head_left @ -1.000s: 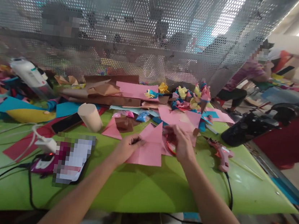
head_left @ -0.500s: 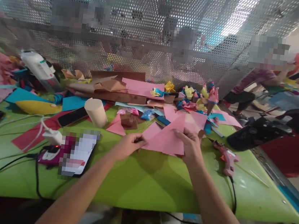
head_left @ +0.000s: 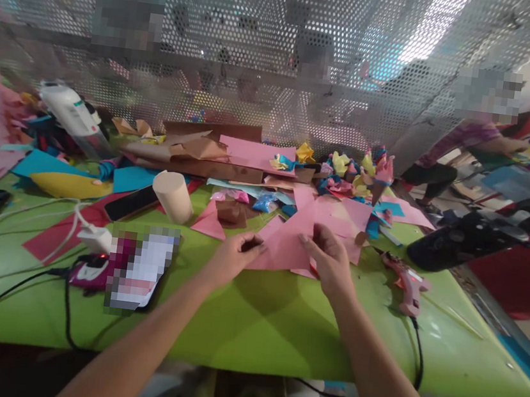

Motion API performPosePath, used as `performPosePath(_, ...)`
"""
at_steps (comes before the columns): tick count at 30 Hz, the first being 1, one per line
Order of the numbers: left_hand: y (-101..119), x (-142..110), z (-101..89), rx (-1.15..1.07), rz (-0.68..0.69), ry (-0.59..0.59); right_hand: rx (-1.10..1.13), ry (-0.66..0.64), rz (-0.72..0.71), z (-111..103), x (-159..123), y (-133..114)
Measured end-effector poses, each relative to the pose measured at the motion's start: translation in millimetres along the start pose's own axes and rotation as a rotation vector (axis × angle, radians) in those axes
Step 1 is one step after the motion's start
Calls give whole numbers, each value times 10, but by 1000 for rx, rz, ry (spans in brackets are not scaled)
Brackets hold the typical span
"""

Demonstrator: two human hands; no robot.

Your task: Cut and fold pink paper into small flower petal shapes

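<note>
Between my two hands is a pink sheet of paper (head_left: 283, 246), held just above the green table. My left hand (head_left: 233, 256) pinches its lower left corner. On the right side, the fingers and thumb of my right hand (head_left: 330, 258) are closed on the same sheet, and its right edge looks curled or folded over there. More pink paper pieces (head_left: 340, 214) lie right behind it. A small folded pink triangle of paper (head_left: 210, 219) rests left of the sheet, near a brown paper scrap (head_left: 234, 214).
A cream paper tube (head_left: 173, 197), a dark phone (head_left: 132, 203) and a lit phone (head_left: 150, 271) beside a purple power strip (head_left: 89, 271) are at left. A pink glue gun (head_left: 406, 283) and a black bottle (head_left: 448, 237) are at right. Paper flowers (head_left: 346, 170) stand behind; a person (head_left: 456, 138) sits far right.
My right hand has moved slightly left and inward, bringing the sheet's right edge over toward the left. My left hand keeps its pinch. The camera view has shifted slightly.
</note>
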State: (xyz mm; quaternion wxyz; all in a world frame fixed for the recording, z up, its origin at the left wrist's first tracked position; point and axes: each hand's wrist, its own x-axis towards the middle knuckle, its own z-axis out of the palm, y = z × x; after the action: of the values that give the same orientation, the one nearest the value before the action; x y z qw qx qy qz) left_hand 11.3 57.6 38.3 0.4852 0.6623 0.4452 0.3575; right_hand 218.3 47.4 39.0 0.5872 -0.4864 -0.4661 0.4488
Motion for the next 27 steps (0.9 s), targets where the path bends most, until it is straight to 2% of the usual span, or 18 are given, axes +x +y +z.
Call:
performPosePath(2,12,-1,-13,29,8,70,-67,93,-83,-7,-3,-1)
performPosePath(4,22,-6,-28,66,27,125,-101,125,-106,-11,-4,5)
performPosePath(9,28,-22,-30,122,103,149,-158,60,-82,-18,10,50)
performPosePath(17,17,-28,-5,259,187,231,-108,97,-53,13,0,24)
performPosePath(27,9,-53,19,395,281,267,84,-137,139,95,-66,-12)
